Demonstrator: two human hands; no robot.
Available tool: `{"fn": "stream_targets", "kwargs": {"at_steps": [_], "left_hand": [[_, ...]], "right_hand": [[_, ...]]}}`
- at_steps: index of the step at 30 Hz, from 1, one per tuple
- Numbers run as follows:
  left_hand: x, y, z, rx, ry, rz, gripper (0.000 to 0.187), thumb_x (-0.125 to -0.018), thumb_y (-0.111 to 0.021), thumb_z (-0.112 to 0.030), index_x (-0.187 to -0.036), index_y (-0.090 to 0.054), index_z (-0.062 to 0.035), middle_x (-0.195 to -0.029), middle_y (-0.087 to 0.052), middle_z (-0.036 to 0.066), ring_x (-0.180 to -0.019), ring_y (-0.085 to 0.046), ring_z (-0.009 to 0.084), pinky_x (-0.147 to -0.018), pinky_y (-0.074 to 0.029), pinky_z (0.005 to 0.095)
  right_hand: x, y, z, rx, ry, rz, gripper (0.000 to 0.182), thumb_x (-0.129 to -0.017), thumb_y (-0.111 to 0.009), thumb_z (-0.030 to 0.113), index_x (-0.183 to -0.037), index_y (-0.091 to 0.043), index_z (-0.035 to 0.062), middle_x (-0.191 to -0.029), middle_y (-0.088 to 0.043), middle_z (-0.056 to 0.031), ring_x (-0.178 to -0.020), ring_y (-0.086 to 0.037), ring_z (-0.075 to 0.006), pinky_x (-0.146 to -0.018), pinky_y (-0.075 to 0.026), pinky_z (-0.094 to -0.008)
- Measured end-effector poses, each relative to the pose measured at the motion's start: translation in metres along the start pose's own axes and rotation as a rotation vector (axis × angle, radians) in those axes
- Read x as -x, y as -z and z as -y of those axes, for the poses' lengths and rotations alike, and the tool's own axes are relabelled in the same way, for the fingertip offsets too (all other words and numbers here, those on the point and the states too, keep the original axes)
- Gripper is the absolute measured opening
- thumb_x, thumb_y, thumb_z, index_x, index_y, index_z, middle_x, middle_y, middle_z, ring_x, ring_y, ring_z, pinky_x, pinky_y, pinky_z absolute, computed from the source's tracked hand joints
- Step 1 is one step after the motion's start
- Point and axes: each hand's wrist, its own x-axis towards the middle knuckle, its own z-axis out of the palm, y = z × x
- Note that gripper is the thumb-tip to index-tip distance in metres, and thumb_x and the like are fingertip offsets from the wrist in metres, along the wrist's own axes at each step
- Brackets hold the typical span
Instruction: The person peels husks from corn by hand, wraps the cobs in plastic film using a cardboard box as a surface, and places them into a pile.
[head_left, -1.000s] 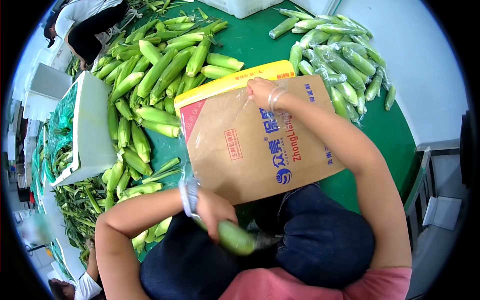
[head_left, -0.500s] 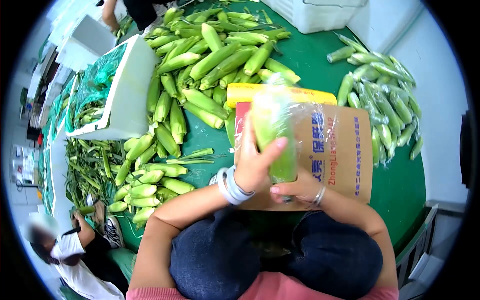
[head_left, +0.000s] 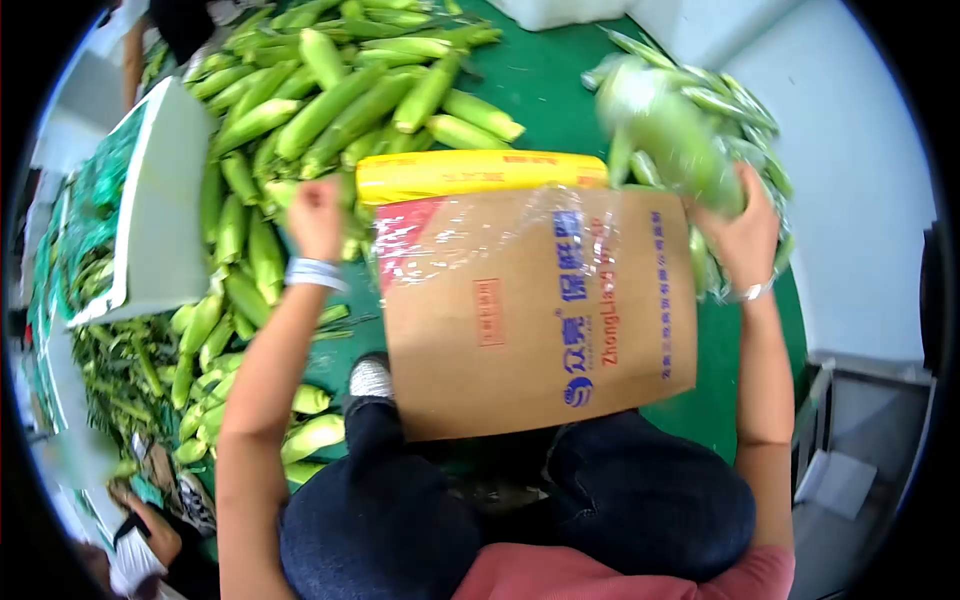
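Observation:
My right hand (head_left: pixel 745 235), out at the right, is closed around the lower end of an ear of corn (head_left: pixel 675 145) wrapped in clear film. The wrapped ear is blurred and overlaps the heap of wrapped corn (head_left: pixel 755 125) on the right. At the left, my left hand (head_left: pixel 315 215) is over the edge of the pile of unwrapped corn (head_left: pixel 330 110); its fingers look bent but are smeared, and I cannot tell whether they grip an ear. Between my hands lies a printed cardboard box (head_left: pixel 450 350) with a yellow roll (head_left: pixel 480 178) along its far edge and clear film (head_left: pixel 500 235) across its top.
A white foam box (head_left: pixel 165 200) with green plastic in it stands at the left. Husks and leaves (head_left: pixel 120 375) lie below it, beside more ears (head_left: pixel 310 440). Another person (head_left: pixel 150 540) sits at the lower left. A metal frame (head_left: pixel 865 420) stands at the right.
My hands have parted from around the wrapped ear. The right has carried it to the wrapped heap on the right; the left has let go and moved to the pile of unwrapped corn.

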Motion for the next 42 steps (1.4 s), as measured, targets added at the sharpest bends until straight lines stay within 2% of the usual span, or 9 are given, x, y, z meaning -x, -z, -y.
{"fn": "stream_targets", "kwargs": {"at_steps": [6, 13, 15, 18, 24, 28, 33, 37, 42], "left_hand": [[-0.071, -0.001, 0.098, 0.07, 0.852, 0.223, 0.077, -0.072, -0.071, -0.045, -0.12, -0.04, 0.0064, -0.101, -0.053, 0.023, -0.071, -0.063, 0.0349, -0.059, -0.057, 0.0409], [-0.077, 0.021, 0.079, 0.876, 1.084, 0.08, 0.045, -0.078, -0.068, -0.029, -0.106, -0.047, 0.0002, -0.094, -0.054, 0.015, -0.085, -0.056, 0.028, -0.079, -0.052, 0.0395], [-0.068, 0.067, 0.064, 1.349, 0.965, 0.567, 0.04, -0.081, -0.064, -0.029, -0.109, -0.05, -0.0032, -0.102, -0.056, 0.016, -0.096, -0.055, 0.0271, -0.082, -0.051, 0.0393], [0.0, 0.085, -0.034, 1.019, 0.502, 0.794, 0.037, -0.089, -0.052, -0.028, -0.121, -0.049, -0.0091, -0.125, -0.052, 0.013, -0.112, -0.052, 0.0232, -0.093, -0.043, 0.0413], [0.06, 0.023, -0.133, 0.675, 0.084, 0.752, 0.048, -0.082, -0.064, -0.01, -0.126, -0.044, -0.0072, -0.115, -0.055, 0.009, -0.106, -0.052, 0.0228, -0.091, -0.041, 0.0396], [0.06, -0.03, -0.124, -0.152, -0.683, 0.673, 0.065, -0.067, -0.073, -0.007, -0.126, -0.045, -0.0051, -0.112, -0.05, 0.017, -0.103, -0.05, 0.0327, -0.089, -0.04, 0.0379], [0.085, -0.05, -0.122, -0.414, -0.868, 0.759, 0.069, -0.065, -0.073, -0.01, -0.128, -0.045, -0.0122, -0.098, -0.049, 0.014, -0.095, -0.047, 0.0322, -0.082, -0.039, 0.0419], [0.087, -0.052, -0.128, -0.457, -0.906, 0.806, 0.065, -0.067, -0.072, -0.009, -0.127, -0.046, -0.0107, -0.099, -0.049, 0.015, -0.093, -0.047, 0.0323, -0.079, -0.041, 0.0411], [0.106, -0.003, -0.099, -0.435, -1.045, 0.399, 0.037, -0.071, -0.072, -0.025, -0.093, -0.052, -0.0023, -0.09, -0.046, 0.013, -0.079, -0.047, 0.0297, -0.067, -0.039, 0.0384]], "right_hand": [[-0.081, 0.008, -0.172, 0.407, -0.039, -0.392, 0.047, -0.074, -0.067, 0.035, -0.107, -0.057, 0.003, -0.096, -0.064, -0.016, -0.091, -0.06, -0.0326, -0.079, -0.046, -0.0394], [0.054, -0.043, 0.012, 0.219, 0.043, 0.656, 0.05, -0.079, -0.056, 0.053, -0.069, -0.067, 0.0051, -0.065, -0.062, -0.0181, -0.064, -0.063, -0.0338, -0.062, -0.05, -0.0422], [0.07, -0.055, 0.019, 0.226, 0.058, 0.78, 0.054, -0.078, -0.054, 0.057, -0.071, -0.068, 0.0051, -0.065, -0.062, -0.0177, -0.064, -0.063, -0.033, -0.062, -0.05, -0.0422], [0.066, -0.062, 0.028, 0.253, 0.0, 0.812, 0.048, -0.083, -0.056, 0.047, -0.077, -0.066, 0.0004, -0.069, -0.065, -0.0148, -0.066, -0.065, -0.0272, -0.06, -0.051, -0.0374], [0.066, -0.065, -0.029, -0.848, -0.515, 1.167, 0.017, -0.085, -0.057, 0.014, -0.081, -0.062, -0.0016, -0.071, -0.064, -0.007, -0.064, -0.063, -0.0107, -0.056, -0.05, -0.0237], [0.077, -0.043, -0.078, -1.416, -0.684, 0.918, 0.013, -0.084, -0.054, 0.008, -0.082, -0.061, -0.0035, -0.085, -0.063, -0.0112, -0.077, -0.061, -0.0148, -0.075, -0.05, -0.0274], [0.024, -0.043, -0.05, -1.734, -0.414, 0.46, 0.014, -0.083, -0.057, 0.011, -0.09, -0.061, -0.001, -0.101, -0.056, -0.012, -0.093, -0.055, -0.0178, -0.088, -0.042, -0.03], [0.02, -0.134, 0.035, -0.693, 0.448, 0.204, 0.035, -0.085, -0.059, 0.027, -0.117, -0.055, 0.0125, -0.108, -0.052, -0.0122, -0.1, -0.052, -0.0244, -0.087, -0.041, -0.0341], [0.008, -0.127, 0.053, -0.093, 0.715, 0.211, 0.054, -0.082, -0.058, 0.04, -0.13, -0.042, 0.0246, -0.102, -0.051, -0.01, -0.095, -0.051, -0.0258, -0.082, -0.041, -0.035]]}}
